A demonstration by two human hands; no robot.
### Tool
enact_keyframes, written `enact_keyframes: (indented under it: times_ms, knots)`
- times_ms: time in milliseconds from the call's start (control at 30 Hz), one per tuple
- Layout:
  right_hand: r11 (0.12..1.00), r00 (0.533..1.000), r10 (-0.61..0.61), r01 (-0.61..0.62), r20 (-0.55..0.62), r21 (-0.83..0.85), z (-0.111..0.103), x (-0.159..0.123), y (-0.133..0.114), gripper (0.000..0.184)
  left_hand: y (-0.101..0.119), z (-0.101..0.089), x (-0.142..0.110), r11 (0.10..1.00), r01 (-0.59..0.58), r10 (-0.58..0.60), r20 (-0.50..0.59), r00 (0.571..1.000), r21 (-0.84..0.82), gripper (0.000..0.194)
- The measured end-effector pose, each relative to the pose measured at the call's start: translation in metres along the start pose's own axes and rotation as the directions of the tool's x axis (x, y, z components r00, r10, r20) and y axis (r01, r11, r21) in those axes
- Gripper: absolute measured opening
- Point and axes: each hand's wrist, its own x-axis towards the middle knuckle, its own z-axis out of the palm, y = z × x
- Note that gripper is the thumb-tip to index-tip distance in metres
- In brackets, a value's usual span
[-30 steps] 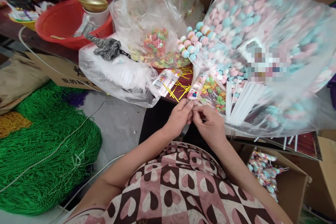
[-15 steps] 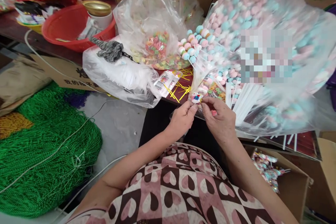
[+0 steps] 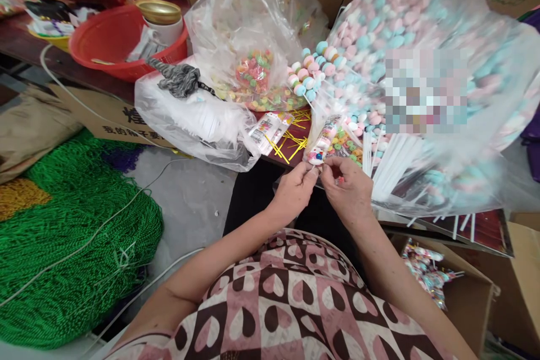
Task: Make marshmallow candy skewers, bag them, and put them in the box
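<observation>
Both my hands meet at the table's front edge and pinch the lower end of one small clear packet of candy (image 3: 323, 142). The packet stands up and away from me, with pink and white sweets and a printed sticker inside. My left hand (image 3: 295, 190) grips it from the left, fingers closed. My right hand (image 3: 348, 188) grips it from the right, fingers curled. Yellow twist ties (image 3: 291, 143) lie just beyond my left hand. White sticks (image 3: 392, 166) lie to the right of my right hand.
A huge clear bag of pink and blue marshmallows (image 3: 405, 39) fills the right. A bag of colourful ring candy (image 3: 257, 76) sits behind. A red basin (image 3: 113, 39) is at back left. Green beaded strings (image 3: 71, 236) are heaped on the floor. A cardboard box of wrapped candy (image 3: 430, 275) stands low right.
My hands have lifted slightly and turned the packet, so its sticker end shifted between my fingers. The view has drifted a little.
</observation>
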Motion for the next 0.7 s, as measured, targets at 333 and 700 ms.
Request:
enact_keyframes:
  times_ms: [333,700]
  knots:
    - [0.979,0.975,-0.196,0.200,0.100,-0.031,0.008,-0.009,-0.006,0.012,-0.010,0.004,0.008,0.909,0.127,-0.142,-0.008,0.990,-0.397,0.018]
    - [0.683,0.848,0.305,-0.512,0.434,0.520,-0.007,-0.015,-0.022,0.021,0.008,-0.004,0.021,0.811,-0.213,0.174,-0.123,0.977,-0.545,0.013]
